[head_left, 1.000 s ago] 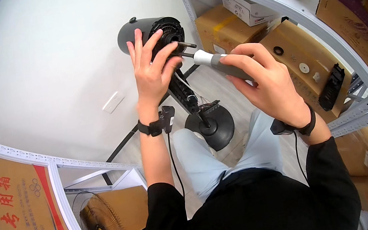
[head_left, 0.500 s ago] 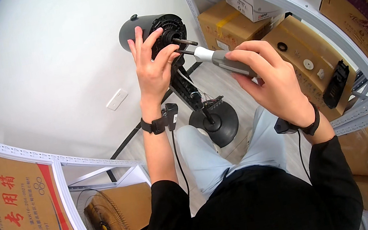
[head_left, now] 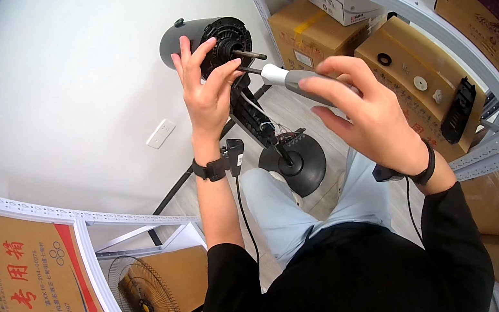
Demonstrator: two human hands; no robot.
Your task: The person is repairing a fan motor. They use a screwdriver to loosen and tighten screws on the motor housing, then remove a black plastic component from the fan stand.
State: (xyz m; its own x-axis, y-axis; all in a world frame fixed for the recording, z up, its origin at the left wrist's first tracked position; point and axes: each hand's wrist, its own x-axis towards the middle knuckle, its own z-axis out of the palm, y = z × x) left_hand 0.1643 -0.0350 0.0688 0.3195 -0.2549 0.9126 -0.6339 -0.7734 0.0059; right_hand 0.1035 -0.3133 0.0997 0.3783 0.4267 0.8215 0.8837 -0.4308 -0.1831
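Observation:
A fan's motor head with a dark grey rounded housing (head_left: 179, 41) stands ahead of me, its black ribbed front exposed and a metal shaft (head_left: 252, 55) sticking out. My left hand (head_left: 206, 94) is at that front: thumb and index finger pinch around the thin screwdriver blade near its tip, the other fingers spread up over the housing. The tip itself is hidden by the fingers. In my right hand (head_left: 367, 108) is the screwdriver (head_left: 296, 80), with a white and grey handle; the fingers sit loosely round it and look slightly blurred.
The fan's opened neck (head_left: 250, 120) shows wires above a round black base (head_left: 304, 170). On a cardboard box (head_left: 405, 69) at the right lie a black ring, small white parts and a black cover (head_left: 456, 111). Shelving flanks me; a wire fan guard (head_left: 144, 297) stands lower left.
My right-hand fingers have loosened and shifted on the screwdriver handle. My left hand stays at the motor front. The view has moved slightly.

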